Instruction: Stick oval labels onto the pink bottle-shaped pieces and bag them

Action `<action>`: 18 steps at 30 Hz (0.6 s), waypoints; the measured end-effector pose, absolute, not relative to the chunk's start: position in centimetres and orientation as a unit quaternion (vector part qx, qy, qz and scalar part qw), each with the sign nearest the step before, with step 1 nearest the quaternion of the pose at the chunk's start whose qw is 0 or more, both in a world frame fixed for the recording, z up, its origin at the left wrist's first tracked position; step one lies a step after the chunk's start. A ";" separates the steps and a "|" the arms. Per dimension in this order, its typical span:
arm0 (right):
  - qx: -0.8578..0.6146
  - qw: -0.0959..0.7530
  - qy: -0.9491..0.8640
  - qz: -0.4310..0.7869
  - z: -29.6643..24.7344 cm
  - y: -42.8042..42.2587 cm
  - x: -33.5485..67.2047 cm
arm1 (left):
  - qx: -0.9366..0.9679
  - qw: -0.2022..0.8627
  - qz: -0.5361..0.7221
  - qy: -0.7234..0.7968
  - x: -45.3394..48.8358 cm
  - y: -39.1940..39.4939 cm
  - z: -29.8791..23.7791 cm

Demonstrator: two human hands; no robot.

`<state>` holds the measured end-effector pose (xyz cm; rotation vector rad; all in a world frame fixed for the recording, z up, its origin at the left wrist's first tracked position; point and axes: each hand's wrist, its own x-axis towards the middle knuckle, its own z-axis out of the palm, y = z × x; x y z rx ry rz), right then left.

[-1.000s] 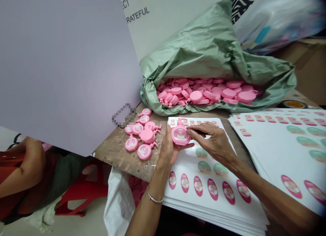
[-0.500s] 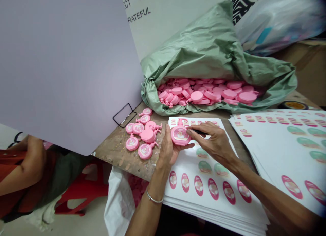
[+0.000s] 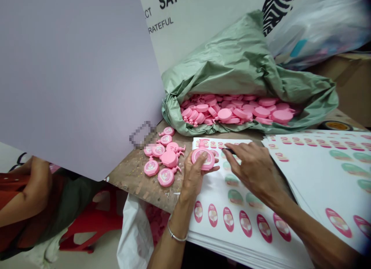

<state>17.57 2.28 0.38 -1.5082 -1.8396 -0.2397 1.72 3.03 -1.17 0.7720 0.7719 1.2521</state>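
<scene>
The left hand point(image 3: 195, 176) grasps a flat pink plastic bottle-shaped piece point(image 3: 203, 159) over the edge of a white sheet of printed labels point(image 3: 220, 195), its thumb lying across the piece's face. The right hand's fingers point(image 3: 240, 155) are closed on a thin black tool point(image 3: 228, 150) near the sheet. The tool's tip is hidden under these fingers. More pink pieces point(image 3: 166, 160) lie loose on the scarred wooden bench point(image 3: 130, 184) beside the sheet.

The person's left hand point(image 3: 193, 174) and right hand point(image 3: 255, 168) are bare, with slender fingers and short nails. Long, lean forearms point(image 3: 313, 232) run bare out to the edges of the view. A thin silver bangle point(image 3: 176, 237), a plain narrow band, circles the left wrist.
</scene>
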 end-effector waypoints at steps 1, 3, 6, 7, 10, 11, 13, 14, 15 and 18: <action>-0.596 0.384 -0.701 -0.077 0.4 2.4 17.7 | 0.345 0.669 0.558 0.349 1.8 3.0 -1.2; -0.596 0.437 -0.674 0.012 0.2 2.7 17.4 | 0.356 0.662 0.556 0.354 2.0 3.0 -1.1; -0.577 0.483 -0.633 0.186 -0.4 3.5 16.0 | 0.408 0.633 0.545 0.369 2.4 2.8 -0.9; -0.574 0.488 -0.617 0.228 -0.7 3.9 15.4 | 0.422 0.623 0.540 0.378 2.5 2.7 -0.8; -0.578 0.493 -0.586 0.282 -2.2 5.0 14.9 | 0.415 0.644 0.516 0.384 2.1 2.4 -0.6; -0.583 0.492 -0.586 0.274 -2.8 5.3 15.2 | 0.401 0.661 0.508 0.380 1.9 2.4 -0.6; -0.594 0.479 -0.601 0.237 -3.8 6.3 16.5 | 0.379 0.676 0.503 0.382 1.3 2.6 -0.6; -0.604 0.470 -0.606 0.217 -4.1 7.0 17.5 | 0.370 0.671 0.507 0.394 0.9 2.9 -0.7; -0.622 0.454 -0.607 0.198 -4.2 7.9 18.6 | 0.361 0.661 0.513 0.412 0.5 3.2 -0.7; -0.709 0.392 -0.570 0.138 -3.6 11.8 22.1 | 0.347 0.581 0.549 0.490 -1.0 4.7 -1.1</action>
